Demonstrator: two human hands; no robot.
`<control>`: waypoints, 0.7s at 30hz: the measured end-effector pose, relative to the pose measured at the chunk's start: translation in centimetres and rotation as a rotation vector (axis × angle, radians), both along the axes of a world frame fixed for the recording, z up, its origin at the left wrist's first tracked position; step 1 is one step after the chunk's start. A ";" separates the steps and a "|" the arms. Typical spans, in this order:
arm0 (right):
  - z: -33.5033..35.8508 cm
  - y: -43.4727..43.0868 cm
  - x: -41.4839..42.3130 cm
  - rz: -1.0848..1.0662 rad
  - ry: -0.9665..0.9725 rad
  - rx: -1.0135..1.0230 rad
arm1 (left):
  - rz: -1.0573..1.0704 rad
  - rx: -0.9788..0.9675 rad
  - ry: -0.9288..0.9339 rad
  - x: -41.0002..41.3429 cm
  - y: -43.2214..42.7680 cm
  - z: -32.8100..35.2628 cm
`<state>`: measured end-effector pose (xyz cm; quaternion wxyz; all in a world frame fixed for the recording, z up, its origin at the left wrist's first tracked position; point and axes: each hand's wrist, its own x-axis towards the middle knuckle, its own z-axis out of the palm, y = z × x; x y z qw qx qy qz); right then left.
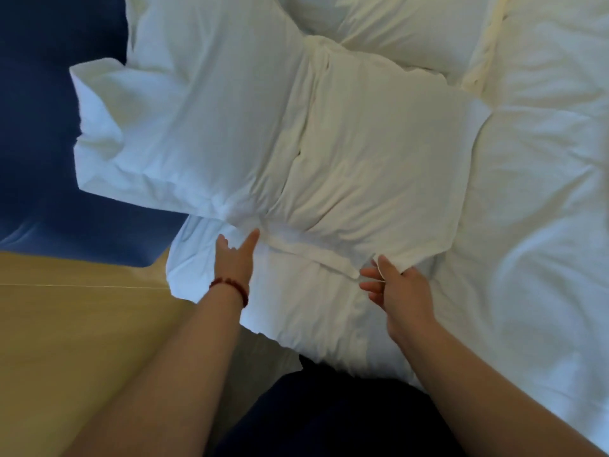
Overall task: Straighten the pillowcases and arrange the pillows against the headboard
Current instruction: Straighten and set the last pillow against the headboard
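The top pillow (329, 143) lies across a lower pillow (280, 301) at the bed's (543, 199) near edge, beside the blue headboard (43, 127). The right hand (395, 291) pinches its pillowcase hem (407, 258). The left hand (234, 262) presses flat, fingers straight. Pulling one-sided could bunch the case.

Matt white cloth pillowcase (346, 143) (creased)
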<state>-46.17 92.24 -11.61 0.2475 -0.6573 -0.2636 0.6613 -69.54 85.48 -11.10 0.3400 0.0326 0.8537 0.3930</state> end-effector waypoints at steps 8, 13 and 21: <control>-1.3 0.0 4.6 -0.040 -0.557 0.019 | 0.124 0.218 -0.093 -7.5 1.1 1.4; 1.2 -1.4 1.7 0.055 -0.710 0.137 | 0.105 0.146 0.004 -9.3 -0.9 2.6; 3.8 -2.2 -8.4 0.236 -0.287 0.380 | 0.106 0.430 0.032 -9.6 -2.6 6.2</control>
